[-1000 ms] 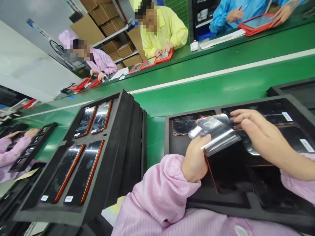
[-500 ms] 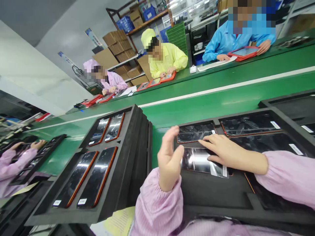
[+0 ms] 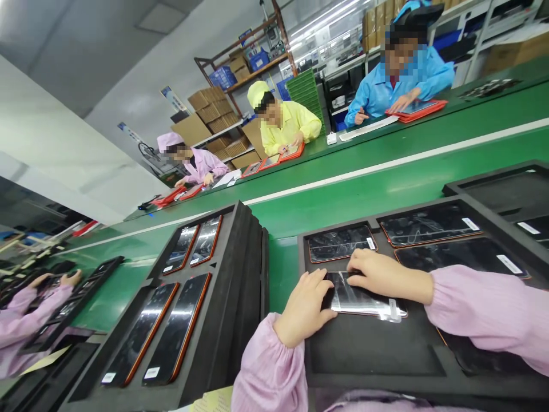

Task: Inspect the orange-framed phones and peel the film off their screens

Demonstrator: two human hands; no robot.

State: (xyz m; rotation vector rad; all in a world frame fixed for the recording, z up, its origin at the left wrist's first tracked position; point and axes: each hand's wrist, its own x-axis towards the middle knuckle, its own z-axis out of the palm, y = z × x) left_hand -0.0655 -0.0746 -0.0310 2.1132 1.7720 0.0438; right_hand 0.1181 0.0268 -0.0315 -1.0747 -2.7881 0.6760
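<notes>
A smartphone (image 3: 364, 303) with a glossy black screen, loose clear film and a white label at its right end lies in a compartment of the black foam tray (image 3: 377, 366). My left hand (image 3: 305, 306) is closed around its left end, fingers at the far side and thumb along the near edge. Fingers held together, my right hand (image 3: 384, 274) rests bent over the phone's far edge and film. Its fingertips are partly hidden. Just beyond lies another phone (image 3: 338, 243) in the same tray; two more (image 3: 429, 222) sit to the right, one partly under my right sleeve.
On the left stands a stack of black foam trays (image 3: 240, 274), its top one holding several orange-edged phones (image 3: 175, 329). A green conveyor (image 3: 326, 200) runs behind. Across it, several people work with red trays (image 3: 420, 111). Another person's hands (image 3: 55, 279) are at far left.
My left hand has come down from above the tray onto the phone's left end. My right hand has shifted slightly and its fingers have drawn together. The view has tilted up slightly.
</notes>
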